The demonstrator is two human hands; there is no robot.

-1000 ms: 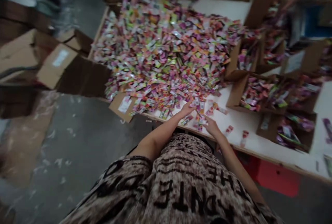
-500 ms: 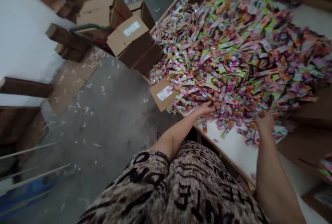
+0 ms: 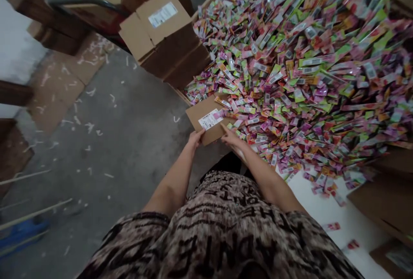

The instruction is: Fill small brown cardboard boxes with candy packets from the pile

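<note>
My left hand pinches the near left edge of a brown cardboard flap with a white printed label. At the flap's near right edge is my right hand, with fingers bent over the cardboard; its fingertips are partly hard to make out. A few small wrapped packets lie on the flap's far right part. Beyond and to the right spreads a large heap of colourful packets in pink, green, purple and orange.
The heap lies on a white table with a wooden edge. An open cardboard box stands at the far left beside a dark curved handle. Brown cardboard is on the right. White scraps litter the grey floor.
Both hands have left the packets at the heap's near edge and moved left to the labelled cardboard flap. Some packets now lie scattered on the white table at the right.
</note>
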